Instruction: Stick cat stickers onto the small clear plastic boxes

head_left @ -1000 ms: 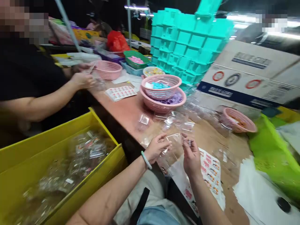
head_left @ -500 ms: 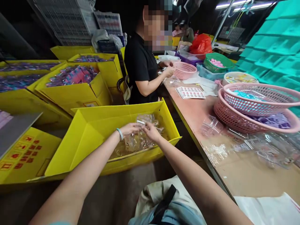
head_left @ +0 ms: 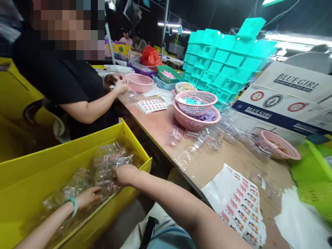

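Both hands are inside a long yellow box (head_left: 62,145) among small clear plastic packages (head_left: 111,155). My left hand (head_left: 89,198), with a pale green bangle at the wrist, is low over the packages; its fingers are apart and nothing is in them. My right hand (head_left: 126,174) is near the box's right end, beside the heap of packages. Its fingers are curled and partly blurred, and whether they grip a package cannot be made out.
The table (head_left: 147,126) on the right bears pink baskets (head_left: 195,119), clear packages and sticker sheets (head_left: 241,207). Teal bins (head_left: 218,62) and a cardboard carton (head_left: 290,93) stand behind. A person in black (head_left: 67,83) works at the left, hands near another pink basket.
The view has swung right, bringing the carton and sticker sheets in. My hands, close together before, are now apart, the left one lower and nearer.
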### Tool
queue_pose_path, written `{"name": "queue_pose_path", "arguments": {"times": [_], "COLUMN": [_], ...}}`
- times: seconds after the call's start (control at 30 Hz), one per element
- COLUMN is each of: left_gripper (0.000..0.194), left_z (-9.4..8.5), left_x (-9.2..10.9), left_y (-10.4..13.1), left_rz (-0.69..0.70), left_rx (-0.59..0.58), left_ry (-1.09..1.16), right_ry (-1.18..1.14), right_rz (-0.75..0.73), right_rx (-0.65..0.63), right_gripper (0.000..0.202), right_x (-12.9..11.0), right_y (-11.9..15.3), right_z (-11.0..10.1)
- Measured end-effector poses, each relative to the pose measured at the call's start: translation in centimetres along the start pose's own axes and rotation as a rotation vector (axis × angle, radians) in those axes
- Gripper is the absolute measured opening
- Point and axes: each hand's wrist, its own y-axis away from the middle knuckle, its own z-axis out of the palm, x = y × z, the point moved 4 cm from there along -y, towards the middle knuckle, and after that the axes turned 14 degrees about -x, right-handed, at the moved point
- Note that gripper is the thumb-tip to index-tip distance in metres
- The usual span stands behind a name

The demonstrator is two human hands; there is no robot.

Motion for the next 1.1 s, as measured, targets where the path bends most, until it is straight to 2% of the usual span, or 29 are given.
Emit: {"name": "queue_pose_path", "arguments": {"times": [0.03,0.07,0.1,0.13,0.17,0.2,0.27,0.3,0.33,0.37,0.4,0.43,0.5,0.57,0.63,0.7,0.83,0.93,1.0,1.1], "left_gripper": [0.026,0.023,0.021,0.021,0.023,0.027,0.028,0.028,0.031,0.038,0.047,0.058,0.078,0.077,0.065,0.053,0.027,0.015,0.019,0.033], "left_z": [-0.8,-1.4,-1.7,-1.4,-0.6,0.8,5.1,7.8,11.1,14.3,17.2,19.7,23.7,26.4,27.8,28.1,28.0,29.1,30.3,31.8], "left_x": [1.0,2.8,5.5,8.6,12.0,15.7,22.7,25.8,28.5,30.7,32.5,33.8,35.5,36.2,36.2,35.7,33.9,33.5,33.7,34.1], "left_y": [-0.3,-0.3,-0.1,0.2,0.5,0.7,0.6,0.1,-0.8,-1.9,-3.2,-4.7,-8.1,-10.9,-12.8,-13.5,-12.8,-11.5,-10.4,-8.2], "left_rz": [0.014,0.086,0.201,0.303,0.411,0.522,0.737,0.816,0.872,0.919,0.935,0.926,0.811,0.684,0.601,0.542,0.411,0.338,0.309,0.300], "left_rx": [0.066,0.153,0.222,0.274,0.299,0.297,0.238,0.165,0.019,-0.107,-0.182,-0.202,-0.220,-0.229,-0.245,-0.265,-0.334,-0.439,-0.536,-0.677], "left_ry": [-0.080,-0.138,-0.176,-0.183,-0.177,-0.152,-0.064,-0.021,-0.001,0.058,0.154,0.282,0.540,0.712,0.795,0.870,1.101,1.254,1.323,1.388], "right_ry": [0.021,0.053,0.070,0.095,0.112,0.114,0.113,0.113,0.116,0.078,0.010,-0.051,-0.156,-0.219,-0.310,-0.443,-0.754,-0.940,-1.027,-1.113], "right_rz": [-0.022,-0.058,-0.078,-0.084,-0.054,-0.014,0.075,0.129,0.219,0.293,0.336,0.364,0.359,0.327,0.290,0.247,0.121,0.013,-0.055,-0.137], "right_rx": [0.083,0.169,0.271,0.434,0.615,0.742,0.931,0.999,1.046,1.022,0.991,0.956,0.905,0.909,0.947,1.003,1.107,1.155,1.165,1.140], "right_gripper": [0.023,0.029,0.034,0.037,0.039,0.043,0.061,0.075,0.085,0.092,0.097,0.097,0.088,0.073,0.064,0.060,0.050,0.050,0.050,0.049], "right_x": [0.8,1.8,3.3,5.0,7.1,9.5,14.4,16.9,19.2,21.4,23.2,24.7,26.6,27.4,27.8,28.5,30.1,30.3,29.3,26.8], "right_y": [1.9,4.3,7.1,10.3,13.8,17.3,23.7,26.4,28.7,30.2,31.2,31.8,31.9,31.5,31.5,32.0,33.7,34.4,34.3,33.5], "right_z": [-1.6,-3.5,-5.6,-8.0,-10.6,-13.0,-17.3,-19.1,-20.6,-21.7,-22.5,-23.1,-23.5,-23.4,-22.6,-21.3,-18.1,-16.3,-15.5,-14.4]}}
